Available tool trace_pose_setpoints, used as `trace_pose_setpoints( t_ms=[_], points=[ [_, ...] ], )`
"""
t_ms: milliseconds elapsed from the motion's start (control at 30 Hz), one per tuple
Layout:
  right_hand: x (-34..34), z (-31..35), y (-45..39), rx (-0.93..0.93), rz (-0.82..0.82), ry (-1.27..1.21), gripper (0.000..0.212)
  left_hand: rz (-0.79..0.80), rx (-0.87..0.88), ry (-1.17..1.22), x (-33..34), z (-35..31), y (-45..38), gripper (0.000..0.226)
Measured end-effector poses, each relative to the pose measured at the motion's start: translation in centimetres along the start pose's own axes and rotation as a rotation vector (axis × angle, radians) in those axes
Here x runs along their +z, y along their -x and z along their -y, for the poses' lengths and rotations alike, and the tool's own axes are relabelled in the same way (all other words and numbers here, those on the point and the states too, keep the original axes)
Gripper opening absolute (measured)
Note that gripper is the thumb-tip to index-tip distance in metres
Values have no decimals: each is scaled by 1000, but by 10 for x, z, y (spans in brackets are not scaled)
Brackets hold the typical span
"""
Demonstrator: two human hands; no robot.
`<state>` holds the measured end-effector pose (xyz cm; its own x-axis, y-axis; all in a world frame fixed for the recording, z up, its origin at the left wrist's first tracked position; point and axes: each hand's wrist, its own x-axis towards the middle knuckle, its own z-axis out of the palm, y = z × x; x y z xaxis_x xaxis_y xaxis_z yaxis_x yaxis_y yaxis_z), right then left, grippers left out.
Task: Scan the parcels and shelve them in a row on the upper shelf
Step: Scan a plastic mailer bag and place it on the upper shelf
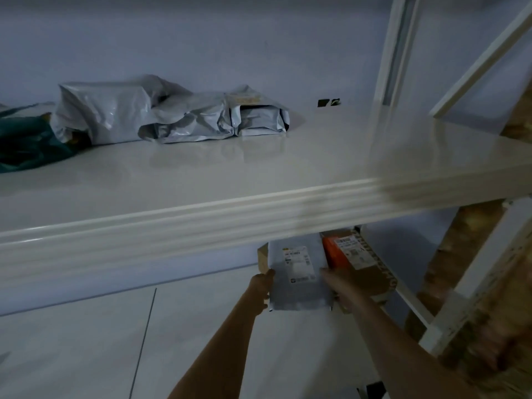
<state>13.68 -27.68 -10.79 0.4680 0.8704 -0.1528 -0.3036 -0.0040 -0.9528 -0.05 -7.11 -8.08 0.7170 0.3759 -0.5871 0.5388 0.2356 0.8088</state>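
Gripping flat grey plastic mailer (299,286): left hand (263,286), right hand (339,286)

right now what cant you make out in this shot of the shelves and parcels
- Head view: far end of the grey parcel is hidden behind the upper shelf edge.
- Its label print is too small to read.
- Right hand is motion-blurred; its grip is unclear.
- Teal parcel is cut off by the left frame edge.
- Left hand fingers are hidden behind the parcel.

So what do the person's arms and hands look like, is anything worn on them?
Both arms are bare as far as the view shows: no sleeves, gloves, watch or rings can be made out on the left hand or the right hand. The right one is motion-blurred, so small details there cannot be told.
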Motion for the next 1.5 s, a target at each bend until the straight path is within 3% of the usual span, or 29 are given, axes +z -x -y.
trace_pose_setpoints(
  t_ms=[33,67,100,133,267,400,533,667,867,1367,1500],
  points=[
    [20,19,1,237,-270,177,46,24,-1,9,0,1,-5,49],
    [29,11,-9,291,-587,274,44,37,3,13,1,0,-6,46],
    [41,2,-4,243,-764,265,42,50,13,18,1,1,-10,43],
    [50,-2,-1,258,-826,234,42,47,33,20,1,0,-11,42],
    [40,0,-7,287,-787,259,41,111,61,77,-13,3,-16,43],
    [62,9,1,240,-649,38,33,228,11,228,-43,13,-13,34],
    [92,8,-2,212,-369,-138,33,237,31,223,-80,32,-3,61],
    [146,-3,-19,223,-298,-195,22,284,72,176,-129,53,21,73],
    [241,-41,-53,223,-174,-216,43,348,129,206,-215,75,78,55],
    [526,-84,-132,244,-7,-82,43,-48,200,310,-473,161,208,50],
    [567,-92,-161,260,6,-65,40,-120,188,310,-520,171,210,64]
  ],
)
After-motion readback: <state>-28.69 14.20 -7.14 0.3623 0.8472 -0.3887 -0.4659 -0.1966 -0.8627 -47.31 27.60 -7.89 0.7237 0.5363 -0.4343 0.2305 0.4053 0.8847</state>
